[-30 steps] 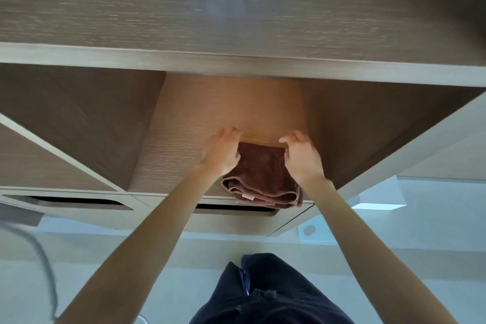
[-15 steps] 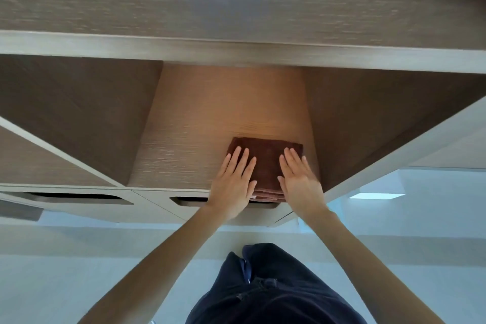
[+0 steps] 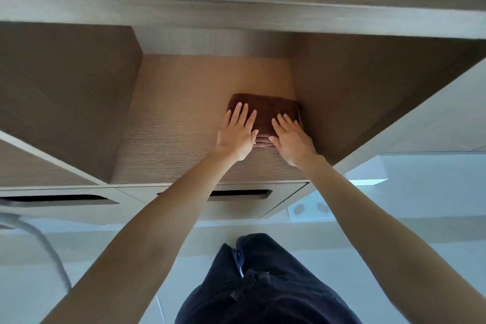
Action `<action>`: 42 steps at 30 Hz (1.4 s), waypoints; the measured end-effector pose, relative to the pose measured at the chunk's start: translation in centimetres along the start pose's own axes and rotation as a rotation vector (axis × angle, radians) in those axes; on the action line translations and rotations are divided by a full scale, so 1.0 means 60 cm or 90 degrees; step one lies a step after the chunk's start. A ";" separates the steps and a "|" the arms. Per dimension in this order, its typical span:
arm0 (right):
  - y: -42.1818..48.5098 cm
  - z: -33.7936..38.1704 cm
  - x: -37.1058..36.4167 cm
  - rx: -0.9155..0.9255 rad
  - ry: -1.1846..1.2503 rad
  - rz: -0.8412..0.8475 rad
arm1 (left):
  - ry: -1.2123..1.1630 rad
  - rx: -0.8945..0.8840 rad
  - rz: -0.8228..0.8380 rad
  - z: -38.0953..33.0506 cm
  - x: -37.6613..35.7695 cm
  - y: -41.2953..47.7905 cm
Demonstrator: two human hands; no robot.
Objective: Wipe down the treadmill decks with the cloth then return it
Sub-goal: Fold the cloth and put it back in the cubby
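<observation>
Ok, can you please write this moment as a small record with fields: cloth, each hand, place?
cloth: brown, folded, lying flat
place: open shelf compartment, right side, near its right wall
left hand: fingers straight, flat on the cloth's left part
right hand: fingers straight, flat on the cloth's right part
task stage: cloth set on shelf, hands not yet withdrawn

The pale wood-grain shelf [image 3: 168,139], a recess walled on both sides under a thick top board [image 3: 236,14], carries a folded dark brown cloth [image 3: 265,110] lying flat toward its right side, just beside the right wall [image 3: 342,102] and set back from the front edge.
</observation>
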State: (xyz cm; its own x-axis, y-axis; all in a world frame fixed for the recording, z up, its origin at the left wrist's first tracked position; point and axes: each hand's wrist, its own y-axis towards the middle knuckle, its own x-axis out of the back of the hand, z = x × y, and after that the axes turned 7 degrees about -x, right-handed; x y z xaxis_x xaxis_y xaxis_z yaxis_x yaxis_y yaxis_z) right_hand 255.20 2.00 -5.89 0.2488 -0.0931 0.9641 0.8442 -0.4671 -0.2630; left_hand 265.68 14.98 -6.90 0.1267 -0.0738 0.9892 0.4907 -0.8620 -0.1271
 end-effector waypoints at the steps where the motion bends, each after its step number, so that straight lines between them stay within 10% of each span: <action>1: -0.007 0.002 -0.001 0.004 -0.007 -0.029 | -0.001 -0.004 -0.023 -0.007 -0.003 -0.011; 5: -0.075 0.026 -0.041 0.032 0.063 -0.145 | -0.028 -0.038 -0.112 -0.027 -0.043 -0.092; 42: 0.132 -0.001 0.046 -0.075 0.224 -0.017 | -0.051 0.001 0.028 0.037 0.025 0.117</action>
State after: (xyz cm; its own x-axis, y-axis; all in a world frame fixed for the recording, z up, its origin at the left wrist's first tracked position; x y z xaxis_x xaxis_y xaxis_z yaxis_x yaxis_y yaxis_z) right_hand 262.57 -2.00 -5.31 0.0324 -0.3670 0.9296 0.7829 -0.5688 -0.2519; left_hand 271.22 9.95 -6.44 0.2171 -0.0716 0.9735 0.4842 -0.8580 -0.1711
